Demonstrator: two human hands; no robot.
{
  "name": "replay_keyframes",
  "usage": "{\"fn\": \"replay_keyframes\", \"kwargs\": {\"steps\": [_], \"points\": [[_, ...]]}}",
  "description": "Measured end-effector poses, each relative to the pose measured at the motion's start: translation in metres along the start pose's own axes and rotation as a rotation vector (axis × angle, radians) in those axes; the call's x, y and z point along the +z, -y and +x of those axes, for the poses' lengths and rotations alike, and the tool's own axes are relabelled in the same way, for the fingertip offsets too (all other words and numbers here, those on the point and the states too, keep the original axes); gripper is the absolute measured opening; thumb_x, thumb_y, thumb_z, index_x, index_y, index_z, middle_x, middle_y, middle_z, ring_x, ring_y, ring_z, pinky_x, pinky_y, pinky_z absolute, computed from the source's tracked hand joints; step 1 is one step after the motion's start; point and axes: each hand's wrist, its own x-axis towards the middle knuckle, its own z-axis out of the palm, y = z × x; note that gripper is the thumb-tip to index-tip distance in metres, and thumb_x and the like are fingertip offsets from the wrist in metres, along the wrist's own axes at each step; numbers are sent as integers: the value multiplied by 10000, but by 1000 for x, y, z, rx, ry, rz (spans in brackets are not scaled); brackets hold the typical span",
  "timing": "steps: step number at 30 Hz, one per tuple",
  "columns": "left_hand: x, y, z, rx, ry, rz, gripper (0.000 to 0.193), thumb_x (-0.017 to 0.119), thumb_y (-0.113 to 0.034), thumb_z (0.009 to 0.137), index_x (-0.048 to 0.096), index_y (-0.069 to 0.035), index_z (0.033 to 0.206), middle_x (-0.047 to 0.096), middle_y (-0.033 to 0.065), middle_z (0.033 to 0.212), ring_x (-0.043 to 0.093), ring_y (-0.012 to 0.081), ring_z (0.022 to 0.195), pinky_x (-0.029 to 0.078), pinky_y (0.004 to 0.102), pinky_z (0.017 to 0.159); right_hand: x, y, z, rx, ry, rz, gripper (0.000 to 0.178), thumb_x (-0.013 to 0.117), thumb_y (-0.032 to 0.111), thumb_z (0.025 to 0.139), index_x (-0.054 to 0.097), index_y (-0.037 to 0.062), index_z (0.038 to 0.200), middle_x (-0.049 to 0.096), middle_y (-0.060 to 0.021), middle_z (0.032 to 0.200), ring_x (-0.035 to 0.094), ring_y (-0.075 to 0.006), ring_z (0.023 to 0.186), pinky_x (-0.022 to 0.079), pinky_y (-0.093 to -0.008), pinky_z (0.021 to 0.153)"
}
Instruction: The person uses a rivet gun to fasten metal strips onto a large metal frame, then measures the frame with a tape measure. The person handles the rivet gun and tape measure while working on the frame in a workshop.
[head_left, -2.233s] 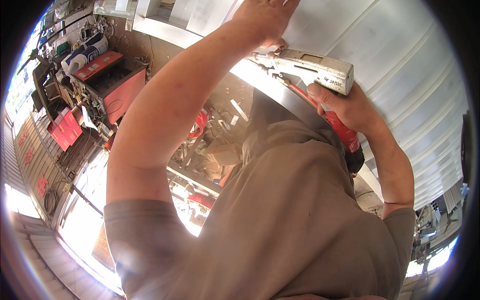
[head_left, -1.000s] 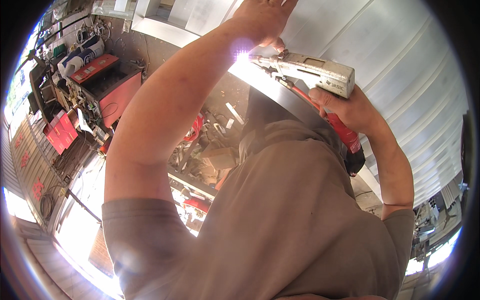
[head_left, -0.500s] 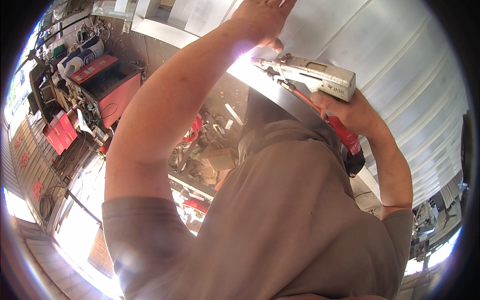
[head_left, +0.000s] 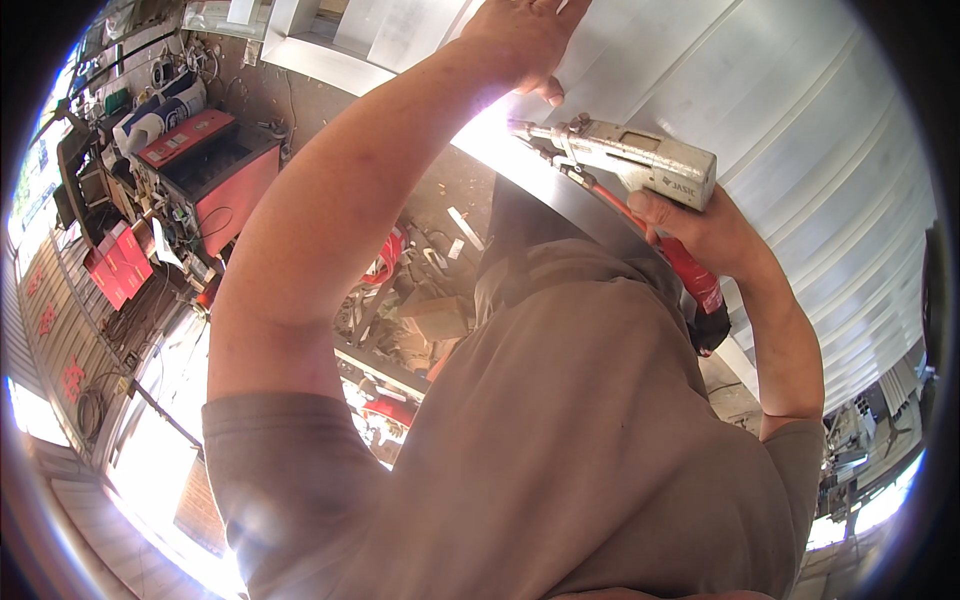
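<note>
A broad, pale silver, ribbed metal panel [head_left: 800,130] spreads ahead and to the right of the person's body. A flat, shiny silver metal strip [head_left: 535,175] runs along the panel's near edge. Well left of the panel stands a red and black box-shaped cabinet [head_left: 237,198]. A brown cardboard box [head_left: 436,318] lies among scraps, lower than the panel's near edge. A handheld tool with a scuffed white boxy body and red handle [head_left: 645,157] slants along that edge of the panel, the right hand [head_left: 700,230] wrapped around its handle. The left hand [head_left: 525,45] spreads wide over the panel, fingertips cut off; I cannot tell whether it touches. White glare [head_left: 490,128] at the tool's nozzle hides the panel's edge.
</note>
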Motion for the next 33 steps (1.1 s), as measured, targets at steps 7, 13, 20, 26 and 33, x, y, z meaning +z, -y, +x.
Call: {"fn": "replay_keyframes", "kwargs": {"steps": [7, 13, 20, 26, 33], "points": [[-11, -1, 10, -34, 210, -35, 1347, 881, -539, 746, 51, 39, 1637, 5, 279, 1715, 164, 341, 1595, 168, 481, 1300, -3, -2, -3, 13, -4, -3, 500, 728, 348, 964, 622, 31, 1335, 684, -45, 1032, 623, -136, 774, 538, -309, 690], [-12, 1, 1, 7, 68, -140, 1295, 882, -456, 783, 42, 31, 1640, -3, 268, 1717, 120, 339, 1602, 100, 474, 1315, -4, -4, -6, -29, 13, 52, 545, 748, 342, 950, 607, 38, 1379, 695, -37, 1075, 622, -126, 830, 546, -305, 704], [-8, 1, 8, -29, 204, -40, 1356, 874, -551, 756, 23, 24, 1641, -7, 271, 1718, 163, 335, 1596, 155, 471, 1305, -7, -9, -7, 30, -12, 27, 588, 766, 399, 929, 616, 28, 1359, 705, -64, 1096, 643, -143, 825, 562, -321, 705], [-7, 2, 7, -1, 80, -123, 1322, 895, -474, 757, 46, 17, 1643, 13, 265, 1718, 119, 337, 1603, 148, 491, 1305, -10, -11, -11, 60, -11, 61, 662, 810, 392, 921, 557, 10, 1397, 646, -39, 1032, 606, -133, 809, 543, -310, 718], [-17, 3, -1, -14, 134, -203, 1321, 885, -457, 778, 4, 14, 1643, -24, 234, 1727, 47, 333, 1610, 84, 490, 1313, -12, -15, -14, -1, -6, 98, 614, 810, 373, 923, 582, 11, 1365, 651, -43, 1029, 620, -134, 804, 545, -307, 701]]}}
